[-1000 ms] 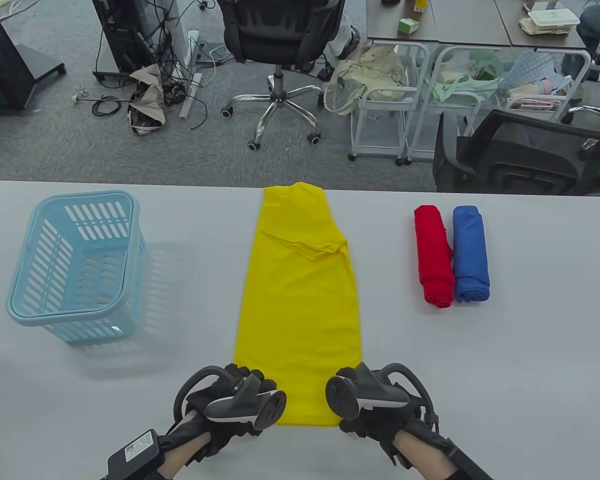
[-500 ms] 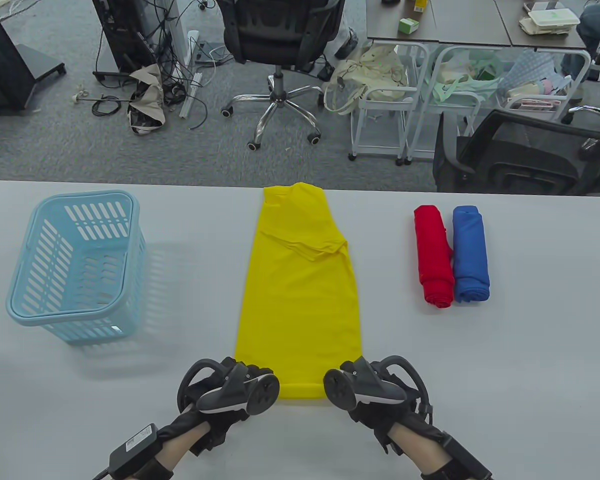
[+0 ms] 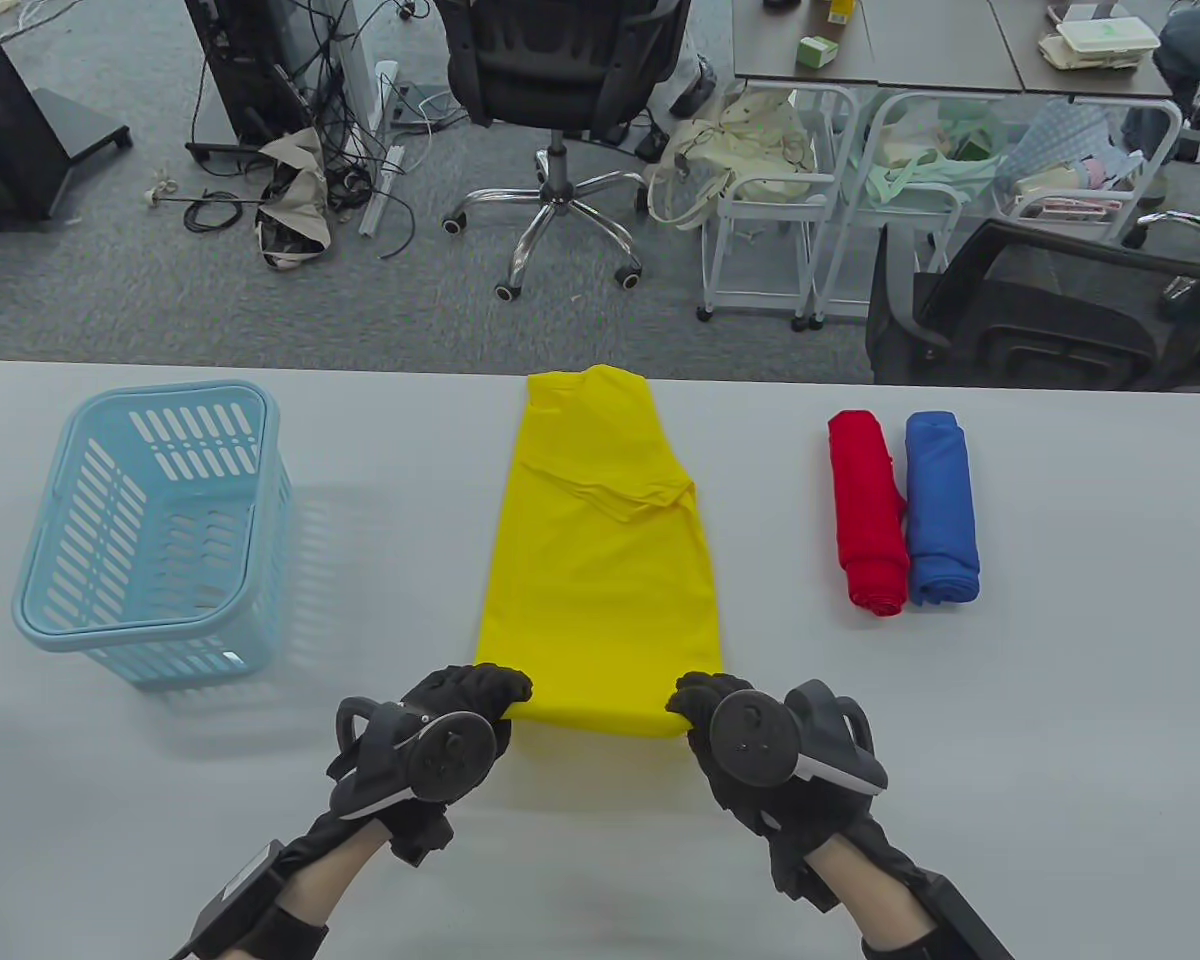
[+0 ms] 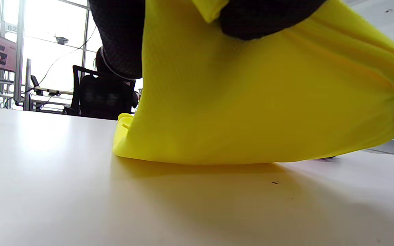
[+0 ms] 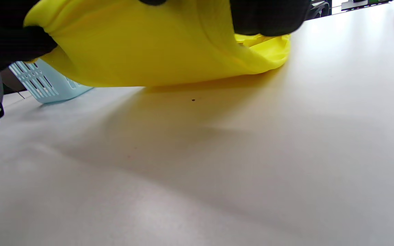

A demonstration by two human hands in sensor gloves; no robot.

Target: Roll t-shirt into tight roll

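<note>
My left hand [image 3: 465, 705] and right hand [image 3: 725, 715] pinch the yellow t-shirt's [image 3: 600, 560] near edge, lifting it off the tabletop [image 3: 1060, 700].

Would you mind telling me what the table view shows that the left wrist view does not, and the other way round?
Only the table view shows the blue basket, the red roll and blue roll, and the right hand and left hand gripping the near corners. Only the left wrist view shows the lifted hem's underside hanging clear of the table. Both show the yellow t-shirt.
</note>
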